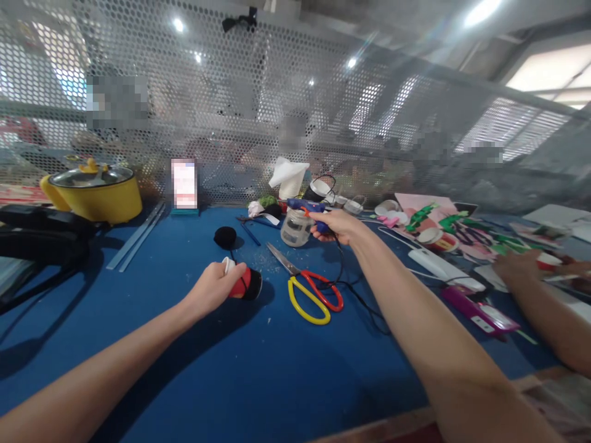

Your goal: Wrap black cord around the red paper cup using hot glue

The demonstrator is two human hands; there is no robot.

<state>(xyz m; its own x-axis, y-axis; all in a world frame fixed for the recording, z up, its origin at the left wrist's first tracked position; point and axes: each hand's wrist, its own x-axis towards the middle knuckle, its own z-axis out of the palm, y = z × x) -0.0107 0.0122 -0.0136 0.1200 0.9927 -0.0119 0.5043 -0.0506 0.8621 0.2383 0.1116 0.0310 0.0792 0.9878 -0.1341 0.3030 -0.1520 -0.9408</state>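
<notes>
My left hand [215, 284] is wrapped round a small paper cup [241, 284], red with black yarn wound about its base, tipped on its side above the table. From it a strand leads to a black yarn ball [225, 237] just beyond. In my right hand [337, 225] is a blue glue gun [302, 205] with an orange trigger, its nozzle pointing left over a clear plastic jar [295, 229]. Scissors [305, 286] with one red and one yellow handle lie partly spread between my hands. The glue gun's black cord [341, 261] trails down behind them.
A yellow electric pot [99, 195] and a lit phone [184, 186] stand at the back left, near clear glue sticks [138, 237]. White and purple power strips [446, 271] lie right, beside a co-worker's hands [519, 271] and craft scraps. A perforated metal screen [221, 123] rises behind.
</notes>
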